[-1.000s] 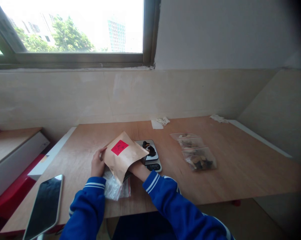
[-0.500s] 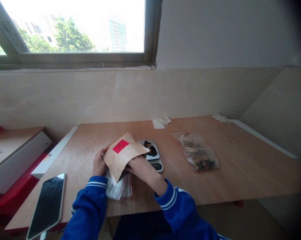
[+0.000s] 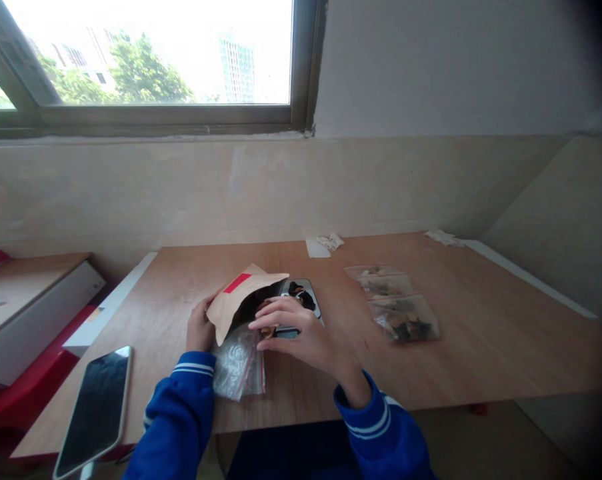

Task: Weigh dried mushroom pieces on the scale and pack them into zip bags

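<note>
A kraft paper envelope [image 3: 241, 300] is held at its left edge by the left hand [image 3: 199, 328], and the paper is pinched by its fingers [image 3: 202, 312]. The right hand [image 3: 305, 340] is placed at the envelope's open mouth, slightly spread; a pinch there cannot be told. A plastic zip bag [image 3: 237, 368] is lying below on the counter [image 3: 155, 313], and a digital scale [image 3: 305, 295] is seen just behind.

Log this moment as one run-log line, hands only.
left hand: holds kraft envelope | right hand: open at envelope mouth, above zip bag, beside digital scale
</note>
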The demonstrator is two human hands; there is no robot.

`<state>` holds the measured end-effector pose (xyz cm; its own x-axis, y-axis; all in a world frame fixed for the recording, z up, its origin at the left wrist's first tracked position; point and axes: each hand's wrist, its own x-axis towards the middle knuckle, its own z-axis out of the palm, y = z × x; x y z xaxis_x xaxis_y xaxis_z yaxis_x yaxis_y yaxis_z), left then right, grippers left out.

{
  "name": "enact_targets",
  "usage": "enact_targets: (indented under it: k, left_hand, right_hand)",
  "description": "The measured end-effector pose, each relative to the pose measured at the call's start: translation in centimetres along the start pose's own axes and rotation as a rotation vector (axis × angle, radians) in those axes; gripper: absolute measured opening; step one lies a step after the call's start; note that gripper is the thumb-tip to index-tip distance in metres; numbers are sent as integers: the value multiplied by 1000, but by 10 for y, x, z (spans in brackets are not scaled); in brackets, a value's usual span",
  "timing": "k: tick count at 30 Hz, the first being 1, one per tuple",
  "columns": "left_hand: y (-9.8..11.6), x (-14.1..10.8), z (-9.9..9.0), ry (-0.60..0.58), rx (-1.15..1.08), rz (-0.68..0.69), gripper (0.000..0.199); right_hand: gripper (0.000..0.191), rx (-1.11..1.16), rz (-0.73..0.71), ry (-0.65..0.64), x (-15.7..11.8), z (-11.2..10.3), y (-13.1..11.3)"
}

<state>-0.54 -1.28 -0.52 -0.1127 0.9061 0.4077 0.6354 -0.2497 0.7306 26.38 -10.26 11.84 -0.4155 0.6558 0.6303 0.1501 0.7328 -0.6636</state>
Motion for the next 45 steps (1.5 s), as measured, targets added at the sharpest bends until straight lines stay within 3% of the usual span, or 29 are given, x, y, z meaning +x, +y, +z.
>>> enact_targets:
  k: [3,7,13,18,29,33,39,41,45]
  left_hand:
    - [-4,2,1,11,16,32,44]
    - [-13,4,4,32,125,-2,37]
    - [-17,7,4,2,173,-23,31]
    - [-19,6,4,6,177,-37,33]
    - [-8,6,2,28,121,-51,27]
    - [-8,5,1,25,107,-51,27]
    - [-13,5,3,22,142,-45,28]
    - [-14,5,3,15,162,-39,30]
    - [-17,4,4,2,189,-23,33]
  right_hand:
    - [27,152,27,118,-6,-3,5]
    - [24,324,152,283,-13,0,34]
    - [18,141,313,231,-6,7,97]
    - [15,-45,325,155,8,8,122]
    - [17,-207,268,153,10,11,126]
    - [21,-182,260,178,10,8,118]
    - [20,-2,357,322,-7,15,102]
    - [14,21,362,296,-16,19,99]
    - [7,-198,243,224,-29,22,98]
